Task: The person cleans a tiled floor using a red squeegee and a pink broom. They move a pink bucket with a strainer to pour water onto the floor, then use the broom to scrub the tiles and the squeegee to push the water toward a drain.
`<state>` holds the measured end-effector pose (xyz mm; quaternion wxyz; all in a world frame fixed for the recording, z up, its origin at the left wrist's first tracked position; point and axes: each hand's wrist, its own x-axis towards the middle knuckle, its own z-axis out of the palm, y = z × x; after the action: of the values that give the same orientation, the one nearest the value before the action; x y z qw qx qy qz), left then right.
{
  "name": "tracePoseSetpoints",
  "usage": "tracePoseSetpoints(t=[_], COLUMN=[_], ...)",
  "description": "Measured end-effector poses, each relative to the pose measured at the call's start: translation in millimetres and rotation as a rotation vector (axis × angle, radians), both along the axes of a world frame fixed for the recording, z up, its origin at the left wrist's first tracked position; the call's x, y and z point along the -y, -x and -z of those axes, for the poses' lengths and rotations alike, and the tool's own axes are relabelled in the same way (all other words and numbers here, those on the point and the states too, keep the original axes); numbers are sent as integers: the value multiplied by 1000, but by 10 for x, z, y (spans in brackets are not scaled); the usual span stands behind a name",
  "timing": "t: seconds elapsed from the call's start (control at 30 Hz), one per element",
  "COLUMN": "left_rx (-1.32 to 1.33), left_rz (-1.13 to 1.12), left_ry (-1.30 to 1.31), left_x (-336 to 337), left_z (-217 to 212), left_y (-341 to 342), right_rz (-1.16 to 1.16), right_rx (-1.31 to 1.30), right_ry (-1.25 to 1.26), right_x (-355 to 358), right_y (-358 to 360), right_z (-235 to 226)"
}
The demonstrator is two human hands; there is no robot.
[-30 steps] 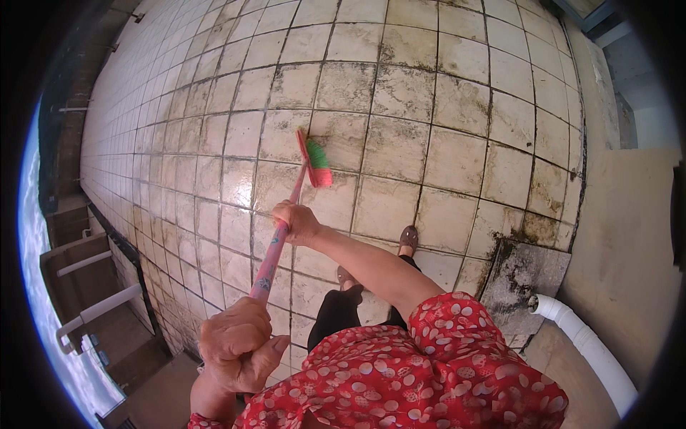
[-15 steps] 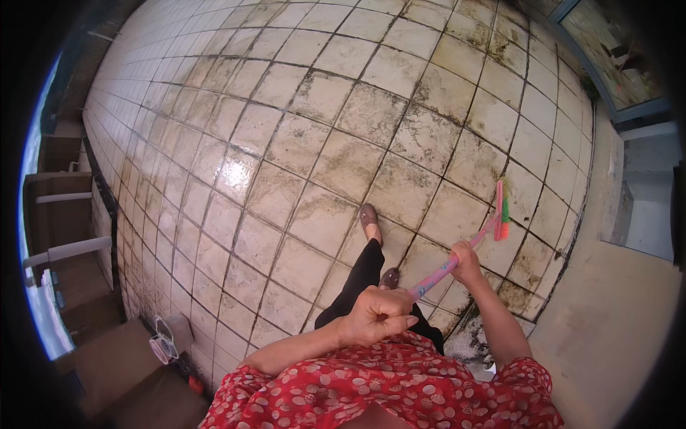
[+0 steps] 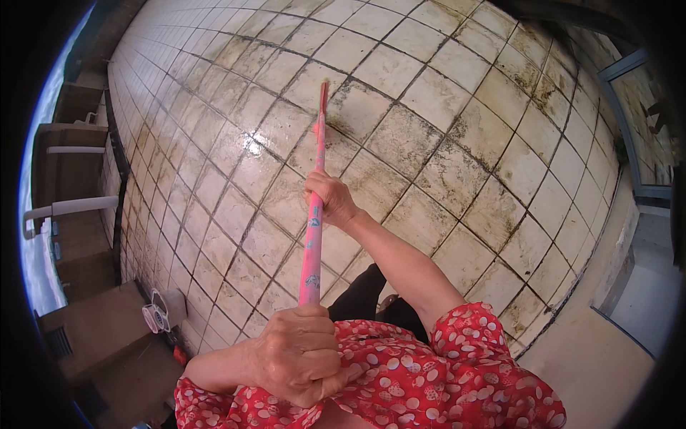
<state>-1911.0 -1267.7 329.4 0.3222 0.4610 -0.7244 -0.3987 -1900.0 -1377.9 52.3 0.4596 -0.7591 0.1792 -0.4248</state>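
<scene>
Outdoor terrace here, floored in big pale square tiles [image 3: 429, 93] with dark grime in the joints and blotchy stains that get heavier toward the right edge, plus a glossy wet-looking patch near the middle.

Closest to the camera is the left hand [image 3: 300, 354], fist wrapped tight around the top end of a long pink broom handle [image 3: 311, 236], right in front of the red spotted blouse [image 3: 429, 379]. The very end of the stick is buried inside that fist, so I can't see how it finishes.

Further along, the right hand [image 3: 330, 199] is clamped around the handle about halfway down, arm stretched out from the sleeve. So both grips are closed on the same stick, left one nearer the body, right one further out.

The handle's long axis runs almost straight away from the person, up the picture, leaning just a touch right. The broom head [image 3: 324, 96] is at the far end, down on the tiles, well beyond the right hand. It shows edge-on as a thin red-and-green sliver, so the bristles are hard to make out.

Dark trousers and a bit of foot peek out below the right forearm, mostly hidden.

Off to the left there's a low parapet with a white pipe [image 3: 68, 207] past it, and a small white fan-like thing [image 3: 153, 318] on the ground. Far right, a wall with a window frame [image 3: 643, 143], bent by the lens.
</scene>
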Motion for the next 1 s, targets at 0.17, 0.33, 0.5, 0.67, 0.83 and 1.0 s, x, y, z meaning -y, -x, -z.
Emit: tracePoseSetpoints(t=[0.17,0.33,0.5,0.67,0.83,1.0], left_rx=[-662,-942,-741,-424,-172,-598], left_rz=[-259,-290,-410,-790,-583,-454], left_ry=[69,-265,-393,-90,11,46], left_x=[-21,802,1245,1869,2295,2034], left_z=[-558,795,1167,-92,-298,-618], left_y=[-708,-56,504,244,632,108], right_rz=[74,190,116,-91,-298,-121], right_rx=[-292,-763,-747,-383,-154,-253], right_ry=[225,148,-23,-126,-66,29], right_x=[389,1019,1309,1615,2171,2781], right_y=[693,2325,2743,1186,749,1365], right_z=[-865,-117,579,33,-161,-948])
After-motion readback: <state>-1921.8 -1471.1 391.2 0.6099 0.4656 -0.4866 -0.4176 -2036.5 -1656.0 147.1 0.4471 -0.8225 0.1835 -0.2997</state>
